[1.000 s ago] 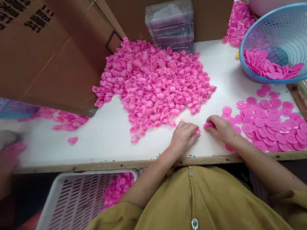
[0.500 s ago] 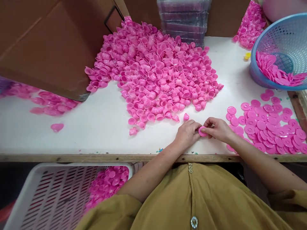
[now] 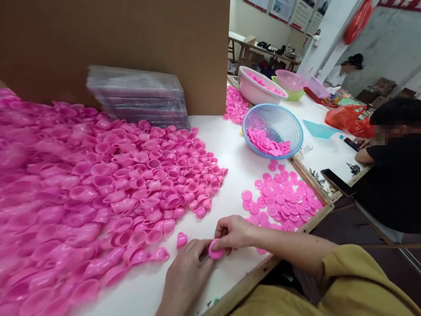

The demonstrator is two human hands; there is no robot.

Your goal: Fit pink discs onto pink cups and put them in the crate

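Observation:
Between my hands, just above the white tabletop, is a small pink toy saucer (image 3: 216,249). My right hand (image 3: 234,233) pinches it between thumb and fingers. At the saucer's left edge my left hand (image 3: 188,270) is closed, its fingertips against or very near the rim; whatever lies inside its fingers is hidden. One pink toy cup (image 3: 182,240) stands alone just beyond my left hand. A big heap of pink toy cups (image 3: 131,188) spreads over the left side. To the right of my right hand lie many loose pink saucers (image 3: 283,197).
A blue perforated basket (image 3: 292,127) with pink saucers stands beyond the loose ones. Behind the cups are a plastic-wrapped stack (image 3: 141,96) and a cardboard box (image 3: 158,35). A wooden edge (image 3: 243,285) borders the table. A person in black (image 3: 394,175) sits at right, near a phone (image 3: 337,182).
My view has swung to the right, bringing the neighbouring table and other people into sight. Both hands keep the same hold around the saucer.

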